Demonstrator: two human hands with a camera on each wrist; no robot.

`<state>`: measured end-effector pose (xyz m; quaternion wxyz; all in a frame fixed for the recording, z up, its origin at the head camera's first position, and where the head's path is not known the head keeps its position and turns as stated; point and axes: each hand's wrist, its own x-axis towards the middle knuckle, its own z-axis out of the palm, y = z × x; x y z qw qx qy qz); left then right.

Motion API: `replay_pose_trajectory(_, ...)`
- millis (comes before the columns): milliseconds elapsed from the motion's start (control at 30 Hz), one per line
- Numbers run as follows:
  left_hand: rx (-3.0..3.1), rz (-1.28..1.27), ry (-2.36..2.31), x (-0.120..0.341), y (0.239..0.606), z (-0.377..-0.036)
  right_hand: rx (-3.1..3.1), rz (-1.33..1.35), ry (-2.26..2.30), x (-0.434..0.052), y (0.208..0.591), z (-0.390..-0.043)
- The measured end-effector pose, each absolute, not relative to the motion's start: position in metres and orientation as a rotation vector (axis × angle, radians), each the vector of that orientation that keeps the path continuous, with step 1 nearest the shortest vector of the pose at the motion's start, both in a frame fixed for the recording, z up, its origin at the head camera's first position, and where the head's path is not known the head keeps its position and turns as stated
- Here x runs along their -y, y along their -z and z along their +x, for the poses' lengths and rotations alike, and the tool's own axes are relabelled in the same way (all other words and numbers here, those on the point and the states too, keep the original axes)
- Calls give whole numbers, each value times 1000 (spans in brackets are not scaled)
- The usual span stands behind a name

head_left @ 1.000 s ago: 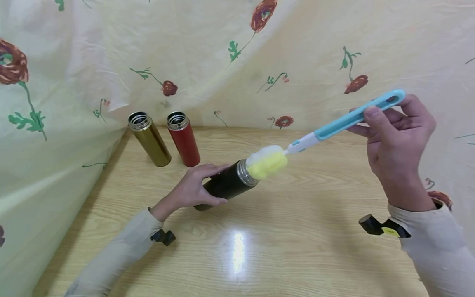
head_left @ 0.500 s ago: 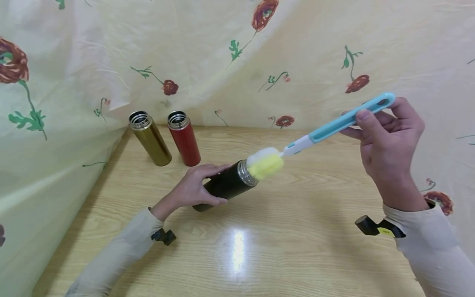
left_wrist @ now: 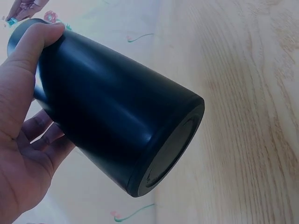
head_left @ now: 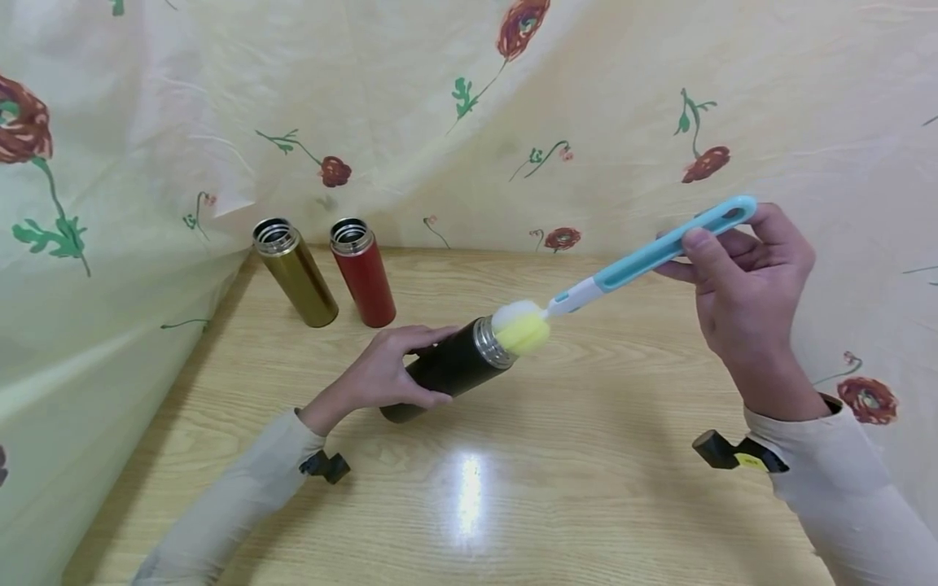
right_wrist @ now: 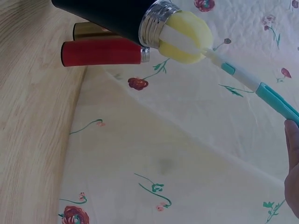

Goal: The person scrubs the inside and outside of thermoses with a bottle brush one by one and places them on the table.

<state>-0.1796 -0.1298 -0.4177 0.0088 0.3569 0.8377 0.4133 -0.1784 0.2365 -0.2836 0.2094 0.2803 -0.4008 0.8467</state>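
Head view: left hand (head_left: 381,376) wraps the black flask (head_left: 447,370), tilted, base on the counter (head_left: 586,488), mouth up and to the right. Right hand (head_left: 740,285) pinches the blue handle of the sponge brush (head_left: 522,327); sponge partly inside the flask mouth. Gold flask (head_left: 295,273) and red flask (head_left: 362,272) upright at back.

Left wrist view: fingers (left_wrist: 32,46) curled round the flask body.

Right wrist view: sponge at steel rim; one fingertip (right_wrist: 293,149) on the handle.
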Motion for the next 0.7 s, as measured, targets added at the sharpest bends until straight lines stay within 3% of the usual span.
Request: replay_pose_trajectory(700,-2562,1044,-1290,130,421,-181,1207,695,-2326,-230,301,-180)
